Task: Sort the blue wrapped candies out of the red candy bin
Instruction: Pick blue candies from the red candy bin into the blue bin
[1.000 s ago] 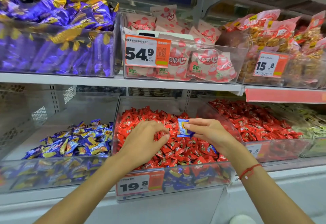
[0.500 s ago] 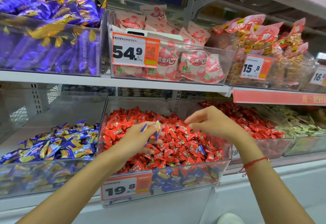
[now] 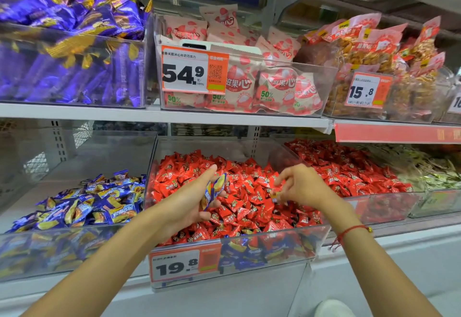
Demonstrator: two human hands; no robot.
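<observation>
A clear bin (image 3: 321, 235) on the lower shelf is heaped with red wrapped candies (image 3: 249, 191); several blue ones show through its front wall low down. Over the heap, my left hand (image 3: 189, 204) holds blue wrapped candies (image 3: 213, 190) upright between thumb and fingers. My right hand (image 3: 303, 186) is down on the red heap to the right, its fingertips pinching a small blue and yellow candy (image 3: 277, 195) that is mostly hidden. To the left stands a second clear bin (image 3: 25, 254) holding a pile of blue wrapped candies (image 3: 92, 204).
Another bin of red candies (image 3: 349, 167) lies to the right, then one of pale green sweets (image 3: 439, 174). The upper shelf (image 3: 149, 114) carries purple bars (image 3: 69, 49), pink bags (image 3: 274, 87) and nut packs (image 3: 369, 49). Price tags hang on the bin fronts.
The blue candy passed from my right hand to my left hand. My right hand then dropped back onto the red heap and pinched another piece. The view has shifted left.
</observation>
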